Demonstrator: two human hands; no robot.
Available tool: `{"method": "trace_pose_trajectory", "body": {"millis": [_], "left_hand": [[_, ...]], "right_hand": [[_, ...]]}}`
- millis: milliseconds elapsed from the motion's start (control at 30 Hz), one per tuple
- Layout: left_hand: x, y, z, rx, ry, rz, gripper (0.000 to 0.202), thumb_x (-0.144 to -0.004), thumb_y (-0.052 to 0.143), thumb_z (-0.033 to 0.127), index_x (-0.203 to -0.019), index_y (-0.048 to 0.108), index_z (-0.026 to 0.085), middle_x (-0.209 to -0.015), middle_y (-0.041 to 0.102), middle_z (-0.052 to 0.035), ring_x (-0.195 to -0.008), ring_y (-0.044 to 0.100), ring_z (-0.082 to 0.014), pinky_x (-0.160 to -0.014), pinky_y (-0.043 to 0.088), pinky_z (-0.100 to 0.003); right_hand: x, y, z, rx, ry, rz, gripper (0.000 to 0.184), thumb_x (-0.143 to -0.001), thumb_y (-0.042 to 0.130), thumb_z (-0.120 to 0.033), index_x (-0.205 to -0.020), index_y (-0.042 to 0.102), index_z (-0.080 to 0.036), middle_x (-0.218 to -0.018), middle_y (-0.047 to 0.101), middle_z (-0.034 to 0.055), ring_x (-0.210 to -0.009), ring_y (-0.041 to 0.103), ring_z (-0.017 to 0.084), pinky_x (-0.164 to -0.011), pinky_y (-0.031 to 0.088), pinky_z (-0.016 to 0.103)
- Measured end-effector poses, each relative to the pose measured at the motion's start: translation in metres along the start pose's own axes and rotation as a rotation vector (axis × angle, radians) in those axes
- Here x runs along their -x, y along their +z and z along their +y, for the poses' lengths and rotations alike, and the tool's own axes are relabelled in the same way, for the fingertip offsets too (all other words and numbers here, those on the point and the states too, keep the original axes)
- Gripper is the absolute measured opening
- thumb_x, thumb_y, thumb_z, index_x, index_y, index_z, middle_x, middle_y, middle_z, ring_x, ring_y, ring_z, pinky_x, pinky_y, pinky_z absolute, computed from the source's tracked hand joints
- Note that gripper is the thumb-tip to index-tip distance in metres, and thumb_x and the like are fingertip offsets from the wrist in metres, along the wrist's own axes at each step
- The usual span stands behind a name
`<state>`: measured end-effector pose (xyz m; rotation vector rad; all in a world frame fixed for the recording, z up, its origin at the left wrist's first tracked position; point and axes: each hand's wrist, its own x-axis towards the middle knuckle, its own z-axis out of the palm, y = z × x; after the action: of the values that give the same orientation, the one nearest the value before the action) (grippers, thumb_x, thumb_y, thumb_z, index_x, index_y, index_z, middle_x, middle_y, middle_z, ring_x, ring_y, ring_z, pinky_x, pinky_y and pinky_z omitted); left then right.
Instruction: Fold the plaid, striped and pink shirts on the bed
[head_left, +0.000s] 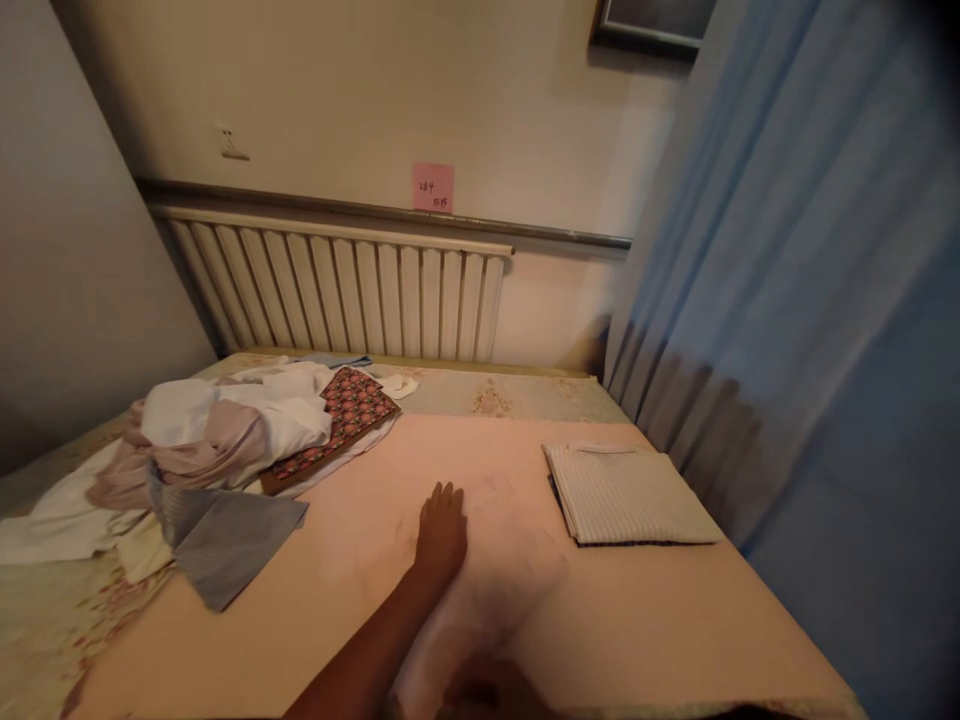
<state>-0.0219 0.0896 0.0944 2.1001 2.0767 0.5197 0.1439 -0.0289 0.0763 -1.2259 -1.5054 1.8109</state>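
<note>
My left hand [442,530] lies flat, palm down, its fingers stretched forward at the left edge of a pale, thin cloth [517,570]. Which kind of garment or cloth this is, I cannot make out; its colour nearly matches the peach-coloured sheet [645,630] beneath. Low at the bottom edge, my right hand [484,690] is dark, blurred and partly cut off. It is close to the near end of the cloth, and its fingers cannot be made out. To the right lies a folded, striped light cloth [637,495] with a dark lower layer.
On the left lies a heap of crumpled white and pinkish clothes [232,420], with a grey cloth [232,540] and a red patterned piece [352,410]. A radiator [352,290] stands behind. A blue curtain [787,330] hangs along the right side.
</note>
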Motion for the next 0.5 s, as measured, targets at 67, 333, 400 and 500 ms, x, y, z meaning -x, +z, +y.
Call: {"method": "trace_pose_trajectory", "body": {"millis": [67, 333, 400, 500], "left_hand": [[0.033, 0.010, -0.009, 0.036, -0.004, 0.150, 0.048, -0.089, 0.035, 0.018, -0.134, 0.049, 0.010, -0.146, 0.044, -0.0148, -0.141, 0.028, -0.0287, -0.114, 0.026, -0.049], [0.178, 0.011, -0.069, 0.427, -0.338, 0.369, 0.039, -0.084, 0.045, 0.045, -0.106, 0.061, 0.016, -0.107, 0.066, -0.0117, -0.104, 0.060, -0.0268, -0.096, 0.046, -0.045], [0.203, 0.015, -0.073, 0.569, -0.509, 0.363, 0.044, -0.077, 0.049, 0.053, -0.101, 0.060, 0.017, -0.100, 0.066, -0.0102, -0.097, 0.062, -0.0270, -0.091, 0.049, -0.044], [0.223, 0.034, -0.069, 0.776, -0.749, 0.266, 0.051, -0.062, 0.058, 0.064, -0.087, 0.058, 0.019, -0.080, 0.065, -0.0054, -0.081, 0.064, -0.0262, -0.079, 0.052, -0.041]], "right_hand": [[-0.003, -0.035, -0.001, 0.027, -0.078, 0.134, 0.021, -0.072, 0.069, -0.038, -0.075, 0.064, -0.017, -0.067, 0.061, -0.0026, -0.058, 0.056, 0.011, -0.056, 0.045, 0.024], [-0.019, -0.152, 0.004, -0.041, -0.135, 0.697, 0.045, -0.056, 0.062, -0.038, -0.096, 0.060, -0.017, -0.086, 0.067, 0.0048, -0.055, 0.057, 0.013, -0.049, 0.043, 0.025], [-0.026, -0.151, 0.011, -0.068, -0.118, 0.633, 0.053, -0.057, 0.061, -0.037, -0.106, 0.057, -0.016, -0.100, 0.067, 0.0076, -0.055, 0.058, 0.011, -0.050, 0.044, 0.025], [-0.035, -0.145, 0.020, -0.071, -0.115, 0.556, 0.059, -0.059, 0.060, -0.037, -0.114, 0.053, -0.016, -0.095, 0.066, 0.0054, -0.052, 0.056, 0.010, -0.047, 0.042, 0.024]]}}
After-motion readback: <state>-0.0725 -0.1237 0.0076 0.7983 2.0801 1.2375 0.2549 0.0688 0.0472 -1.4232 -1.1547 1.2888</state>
